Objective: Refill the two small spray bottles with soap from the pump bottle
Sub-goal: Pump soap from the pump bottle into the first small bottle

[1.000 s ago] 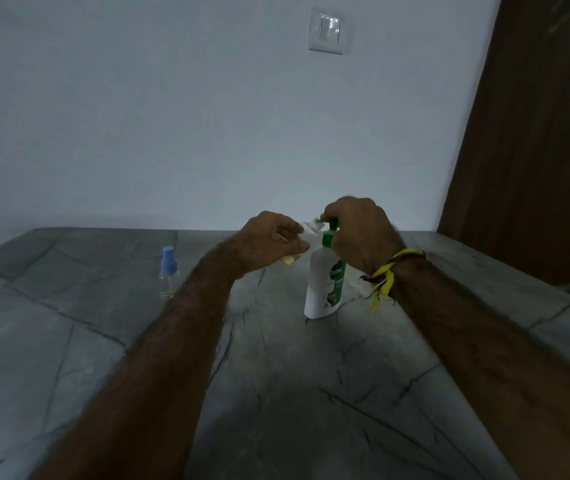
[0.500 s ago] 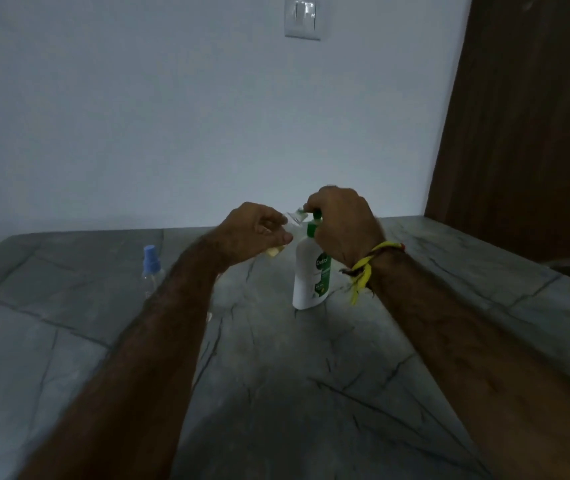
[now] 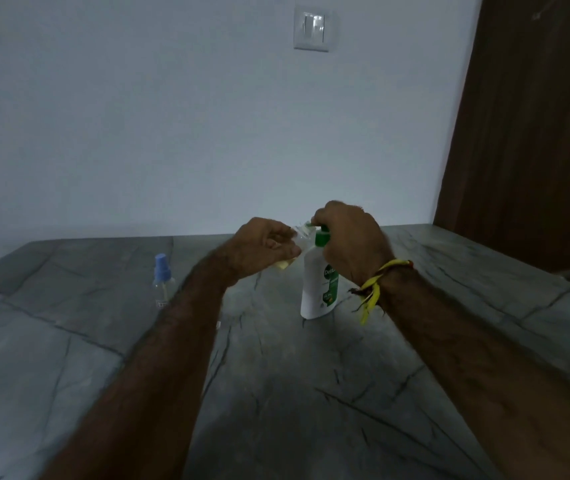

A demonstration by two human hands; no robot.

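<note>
Spray bottle (image 3: pixel 163 280) with blue cap upright on grey stone desk (image 3: pixel 69 341), left; second, clear one (image 3: pixel 299 237) up in left hand (image 3: pixel 262 247).

Room: pale wall, one light switch (image 3: pixel 311 29) high centre, dark wooden door (image 3: pixel 532 133) right. Count: two spray bottles, one pump bottle (image 3: pixel 318 289). Blue-capped bottle looks clear; fill level can't tell. Left hand curled round the held bottle, its neck at the pump spout, pale yellow showing at its lower end. White pump bottle with green collar stands on desk, centre-right. Right hand (image 3: pixel 349 237) curled over the pump head, gripping it. Yellow thread band (image 3: pixel 377 282) on right wrist.
</note>
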